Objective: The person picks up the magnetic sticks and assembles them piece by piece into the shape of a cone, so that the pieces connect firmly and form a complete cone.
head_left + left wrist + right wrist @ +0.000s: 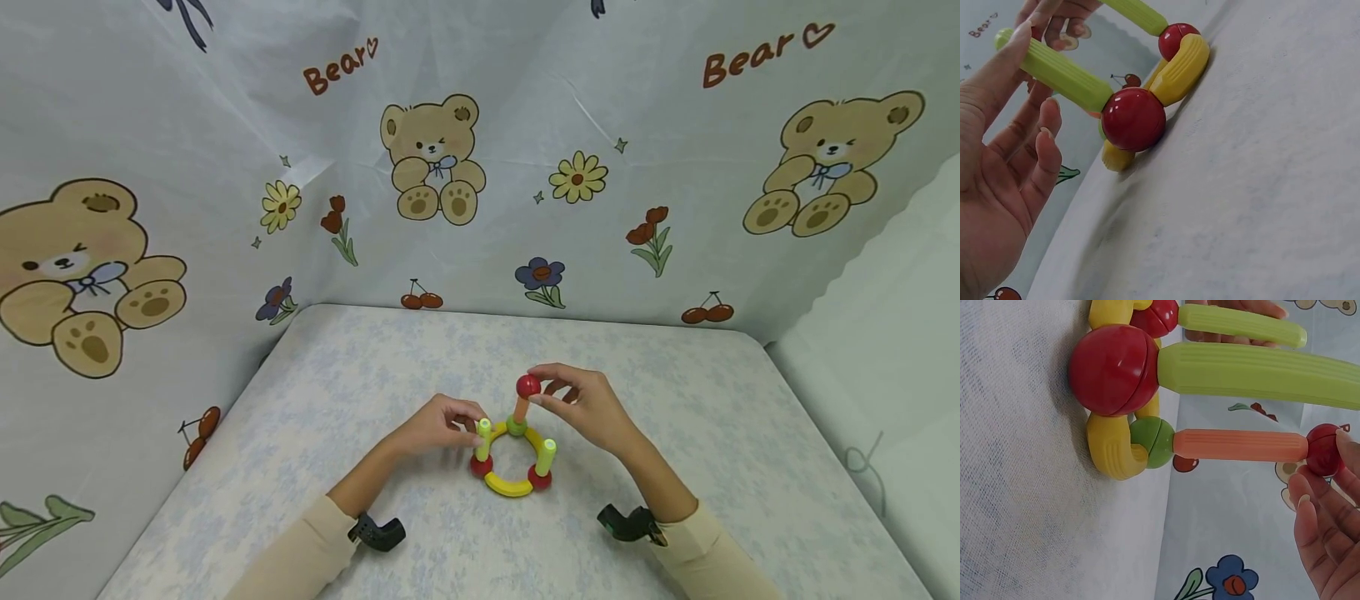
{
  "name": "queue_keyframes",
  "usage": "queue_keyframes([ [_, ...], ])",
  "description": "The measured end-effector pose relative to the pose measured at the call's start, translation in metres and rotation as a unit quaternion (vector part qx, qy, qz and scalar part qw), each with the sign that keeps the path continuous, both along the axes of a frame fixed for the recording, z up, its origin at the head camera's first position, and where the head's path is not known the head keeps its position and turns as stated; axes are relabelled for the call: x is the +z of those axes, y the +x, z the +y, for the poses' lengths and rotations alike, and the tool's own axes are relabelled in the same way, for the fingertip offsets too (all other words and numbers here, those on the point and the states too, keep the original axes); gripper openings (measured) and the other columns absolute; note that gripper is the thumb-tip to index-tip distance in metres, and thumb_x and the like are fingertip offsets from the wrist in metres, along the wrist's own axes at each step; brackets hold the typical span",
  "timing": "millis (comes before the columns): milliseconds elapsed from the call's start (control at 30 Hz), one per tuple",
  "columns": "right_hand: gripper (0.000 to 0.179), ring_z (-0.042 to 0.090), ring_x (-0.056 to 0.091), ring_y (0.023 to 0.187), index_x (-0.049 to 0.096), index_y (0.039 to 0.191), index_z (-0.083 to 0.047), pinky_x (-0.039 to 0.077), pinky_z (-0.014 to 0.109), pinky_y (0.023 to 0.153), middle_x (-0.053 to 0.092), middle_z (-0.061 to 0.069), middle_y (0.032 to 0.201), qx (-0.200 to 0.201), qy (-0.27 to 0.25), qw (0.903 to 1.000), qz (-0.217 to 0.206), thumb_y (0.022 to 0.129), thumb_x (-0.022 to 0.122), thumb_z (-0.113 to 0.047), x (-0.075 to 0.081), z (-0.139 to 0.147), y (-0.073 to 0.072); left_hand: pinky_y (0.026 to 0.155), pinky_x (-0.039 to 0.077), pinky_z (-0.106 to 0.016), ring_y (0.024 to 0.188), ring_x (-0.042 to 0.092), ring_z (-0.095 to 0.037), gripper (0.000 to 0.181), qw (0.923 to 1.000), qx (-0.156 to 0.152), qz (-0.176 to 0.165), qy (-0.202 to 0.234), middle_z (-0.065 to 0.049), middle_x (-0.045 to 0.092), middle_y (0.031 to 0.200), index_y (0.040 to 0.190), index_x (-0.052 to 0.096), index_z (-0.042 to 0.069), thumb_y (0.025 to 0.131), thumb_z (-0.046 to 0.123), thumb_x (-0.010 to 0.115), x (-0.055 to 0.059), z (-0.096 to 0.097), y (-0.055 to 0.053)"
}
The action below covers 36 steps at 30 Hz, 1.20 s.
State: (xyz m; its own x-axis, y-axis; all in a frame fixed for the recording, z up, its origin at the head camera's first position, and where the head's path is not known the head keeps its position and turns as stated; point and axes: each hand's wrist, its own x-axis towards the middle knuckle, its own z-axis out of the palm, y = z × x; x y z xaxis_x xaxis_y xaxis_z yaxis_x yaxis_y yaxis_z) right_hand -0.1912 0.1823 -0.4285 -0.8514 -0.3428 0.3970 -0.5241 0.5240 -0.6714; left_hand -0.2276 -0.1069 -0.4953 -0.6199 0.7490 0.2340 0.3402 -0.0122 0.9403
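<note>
A ring of curved yellow pieces (pixel 508 486) joined by balls lies on the table, with three rods standing up from it. My right hand (pixel 588 404) pinches a red ball (pixel 1324 450) between thumb and fingers. That ball sits at the top of the orange rod (pixel 1241 444), whose foot meets a green ball (pixel 1152 442). At the ring's left side, my left hand (pixel 444 425) pinches a light green rod (pixel 1060 72) near its upper end. This rod rises from a red ball (pixel 1134 119). Another light green rod (pixel 546 457) stands untouched on the right-hand red ball (pixel 539 477).
The table (pixel 375 358) has a pale blue patterned cover. Behind it and to the left hangs a sheet (pixel 502 108) printed with bears and flowers. A white wall (pixel 900 333) and a thin cord (pixel 870 467) are at the right. Dark wrist cameras (pixel 378 532) sit on both wrists.
</note>
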Motion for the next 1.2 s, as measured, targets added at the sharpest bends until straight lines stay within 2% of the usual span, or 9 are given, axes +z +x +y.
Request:
queue_keyframes([
  [367,0.035,0.013,0.065,0.087,0.074,0.123,-0.013,0.057,0.029,0.069,0.074,0.000,0.112,0.028,-0.002,0.9996,0.002,0.088,0.081,-0.016,0.002,-0.003,0.004,0.058,0.050,-0.024,0.074,0.062,-0.014,0.013,0.9979,0.059,0.025,-0.013,0.002,0.072,0.096,0.102,0.077,0.002,0.090,0.003,0.076,-0.003,0.011,0.008],
  [733,0.035,0.010,0.065,0.089,0.074,0.124,-0.018,0.057,0.031,0.071,0.073,-0.005,0.115,0.064,0.010,0.9979,-0.008,0.089,0.079,-0.013,0.002,-0.004,0.006,0.056,0.050,-0.026,0.069,0.061,-0.012,0.015,0.9947,0.096,0.020,-0.032,-0.001,0.071,0.098,0.107,0.078,0.009,0.093,0.014,0.076,-0.006,0.020,0.014],
  [900,0.035,0.009,0.065,0.089,0.074,0.124,-0.021,0.058,0.033,0.071,0.073,-0.007,0.117,0.087,0.015,0.9961,-0.007,0.090,0.079,-0.015,0.001,-0.006,0.006,0.053,0.050,-0.028,0.066,0.060,-0.014,0.014,0.9938,0.103,0.019,-0.036,-0.001,0.070,0.096,0.107,0.078,0.011,0.093,0.015,0.076,-0.006,0.021,0.015],
  [1200,0.034,0.008,0.065,0.089,0.074,0.124,-0.021,0.057,0.033,0.072,0.072,-0.007,0.118,0.100,0.020,0.9947,-0.005,0.090,0.079,-0.016,0.000,-0.008,0.007,0.053,0.050,-0.027,0.064,0.060,-0.013,0.016,0.9944,0.098,0.020,-0.035,-0.001,0.071,0.096,0.109,0.077,0.009,0.094,0.015,0.075,-0.006,0.023,0.016],
])
